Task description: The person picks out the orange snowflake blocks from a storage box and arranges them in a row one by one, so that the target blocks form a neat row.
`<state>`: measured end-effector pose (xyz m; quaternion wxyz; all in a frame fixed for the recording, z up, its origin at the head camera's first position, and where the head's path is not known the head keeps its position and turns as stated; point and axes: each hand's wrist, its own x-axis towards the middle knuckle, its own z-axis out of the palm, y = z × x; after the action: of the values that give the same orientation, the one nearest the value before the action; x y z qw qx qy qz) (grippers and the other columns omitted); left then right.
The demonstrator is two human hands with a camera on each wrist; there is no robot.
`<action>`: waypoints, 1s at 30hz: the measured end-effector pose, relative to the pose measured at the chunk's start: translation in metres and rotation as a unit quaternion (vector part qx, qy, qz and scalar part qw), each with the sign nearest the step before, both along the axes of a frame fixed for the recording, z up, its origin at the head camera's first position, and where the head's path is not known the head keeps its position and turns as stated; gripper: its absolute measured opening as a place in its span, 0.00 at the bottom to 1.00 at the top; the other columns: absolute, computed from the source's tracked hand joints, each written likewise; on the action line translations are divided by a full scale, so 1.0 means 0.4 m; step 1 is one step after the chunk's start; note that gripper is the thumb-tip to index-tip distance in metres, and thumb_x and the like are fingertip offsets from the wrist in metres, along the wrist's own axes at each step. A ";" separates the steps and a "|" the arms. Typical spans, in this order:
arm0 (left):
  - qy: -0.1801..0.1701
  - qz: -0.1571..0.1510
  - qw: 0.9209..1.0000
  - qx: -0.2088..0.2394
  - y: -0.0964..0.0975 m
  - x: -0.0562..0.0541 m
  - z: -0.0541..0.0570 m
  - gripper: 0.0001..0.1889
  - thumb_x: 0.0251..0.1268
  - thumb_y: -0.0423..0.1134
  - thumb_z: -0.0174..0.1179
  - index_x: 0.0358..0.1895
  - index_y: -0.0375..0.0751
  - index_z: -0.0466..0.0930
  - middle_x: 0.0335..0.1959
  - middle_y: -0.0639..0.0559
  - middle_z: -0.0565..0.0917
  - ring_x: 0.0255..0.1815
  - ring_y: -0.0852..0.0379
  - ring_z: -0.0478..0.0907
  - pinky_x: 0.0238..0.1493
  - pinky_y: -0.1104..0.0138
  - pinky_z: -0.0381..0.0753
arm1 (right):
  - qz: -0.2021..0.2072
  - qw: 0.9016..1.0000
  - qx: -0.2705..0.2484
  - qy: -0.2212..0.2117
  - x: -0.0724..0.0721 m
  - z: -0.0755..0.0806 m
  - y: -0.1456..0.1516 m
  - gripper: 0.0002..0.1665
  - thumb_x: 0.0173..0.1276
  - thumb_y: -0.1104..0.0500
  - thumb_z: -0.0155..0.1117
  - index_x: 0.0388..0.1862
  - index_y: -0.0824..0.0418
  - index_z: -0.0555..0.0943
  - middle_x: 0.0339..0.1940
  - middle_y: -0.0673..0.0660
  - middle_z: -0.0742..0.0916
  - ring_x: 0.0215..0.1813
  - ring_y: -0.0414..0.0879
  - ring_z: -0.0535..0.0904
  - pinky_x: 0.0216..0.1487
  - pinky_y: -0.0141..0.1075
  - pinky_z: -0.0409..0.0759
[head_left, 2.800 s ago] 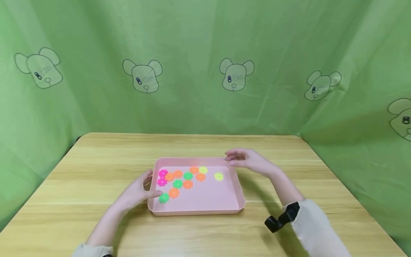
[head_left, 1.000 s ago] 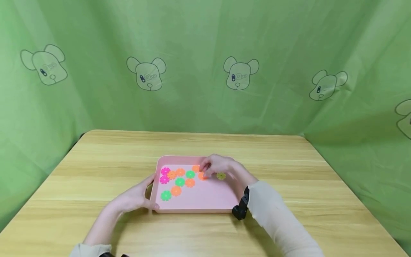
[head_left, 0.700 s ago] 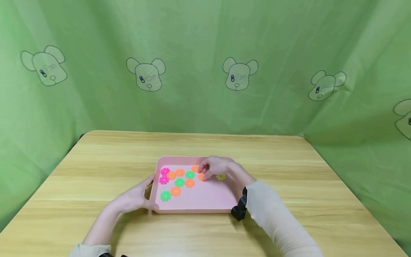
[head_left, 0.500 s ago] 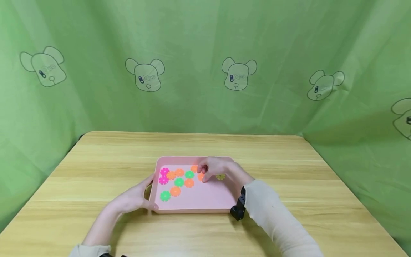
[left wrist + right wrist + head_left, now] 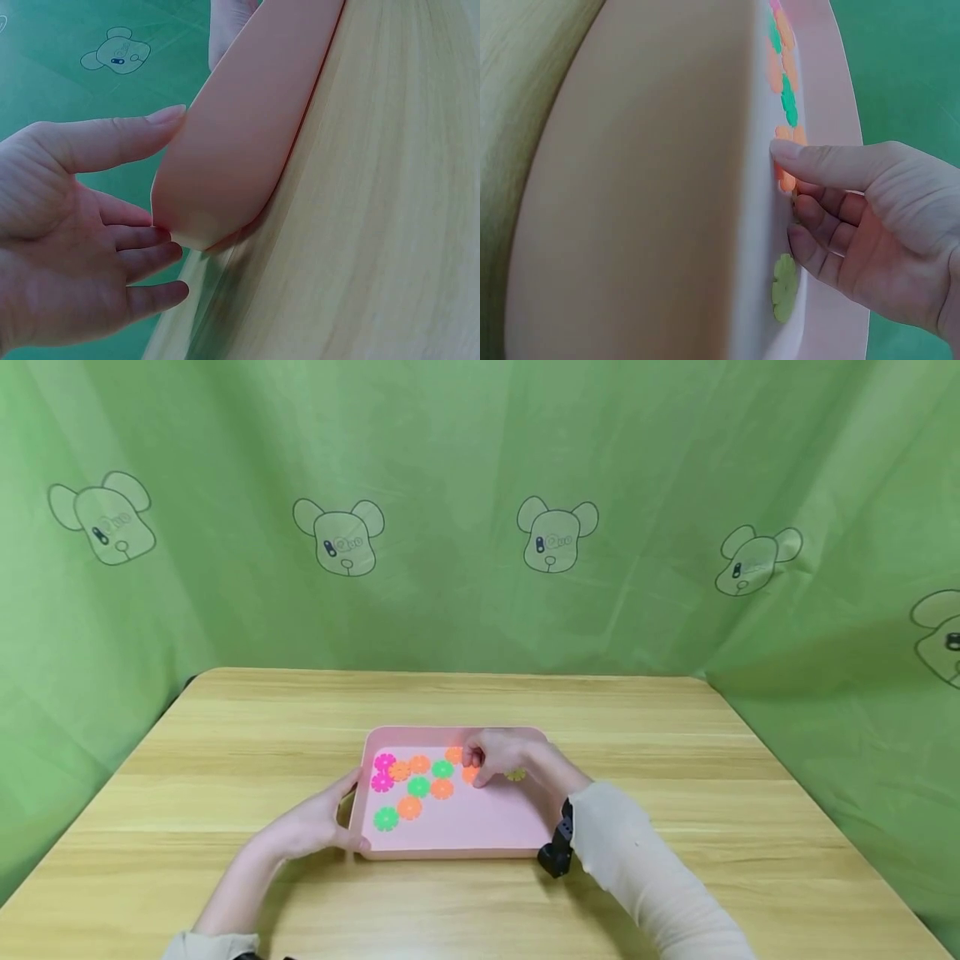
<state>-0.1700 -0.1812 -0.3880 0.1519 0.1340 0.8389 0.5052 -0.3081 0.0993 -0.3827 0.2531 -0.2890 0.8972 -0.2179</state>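
Since the earliest frame, the right hand (image 5: pixel 504 756) has moved from the far right corner of the pink tray (image 5: pixel 480 827) to above the orange discs (image 5: pixel 409 807) inside it. The thumb of the left hand (image 5: pixel 318 821) is now at the near left corner. Just one tray sits on the surface (image 5: pixel 480 910). In it I count two pink discs (image 5: pixel 382 782), six orange discs, three green discs (image 5: pixel 417 787) and one yellow disc (image 5: pixel 516 775); the right hand hides part of the tray. The left grip is spread apart, touching the tray's left end. The right grip is bent beside an orange disc; I cannot tell if it pinches anything.
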 end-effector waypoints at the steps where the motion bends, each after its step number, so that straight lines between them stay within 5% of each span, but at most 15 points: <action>1: 0.000 0.000 1.000 0.000 0.000 0.001 0.001 0.58 0.38 0.34 0.72 0.71 0.28 0.40 0.71 0.30 0.47 0.71 0.33 0.41 0.64 0.39 0.38 | 0.001 1.000 0.002 0.001 0.000 0.000 0.000 0.13 0.52 0.68 0.71 0.32 0.59 0.76 0.27 0.50 0.75 0.31 0.41 0.68 0.33 0.29 0.67; 13: -0.002 0.002 1.000 0.002 0.000 0.000 0.000 0.58 0.38 0.34 0.72 0.72 0.29 0.40 0.71 0.31 0.47 0.71 0.34 0.40 0.65 0.38 0.38 | 0.004 0.999 0.017 0.028 0.006 0.007 -0.003 0.14 0.51 0.67 0.71 0.31 0.59 0.74 0.28 0.51 0.75 0.32 0.43 0.68 0.33 0.30 0.66; 30: -0.004 0.007 1.000 -0.006 -0.001 -0.001 -0.003 0.58 0.38 0.35 0.72 0.72 0.31 0.40 0.71 0.31 0.48 0.71 0.35 0.41 0.64 0.38 0.39 | -0.014 0.998 -0.059 -0.004 -0.005 0.006 0.025 0.08 0.58 0.70 0.64 0.34 0.60 0.78 0.28 0.52 0.76 0.31 0.42 0.70 0.31 0.29 0.70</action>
<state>-0.1704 -0.1818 -0.3894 0.1529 0.1253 0.8423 0.5015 -0.3103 0.1094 -0.3804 0.2355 -0.2897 0.8858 -0.2756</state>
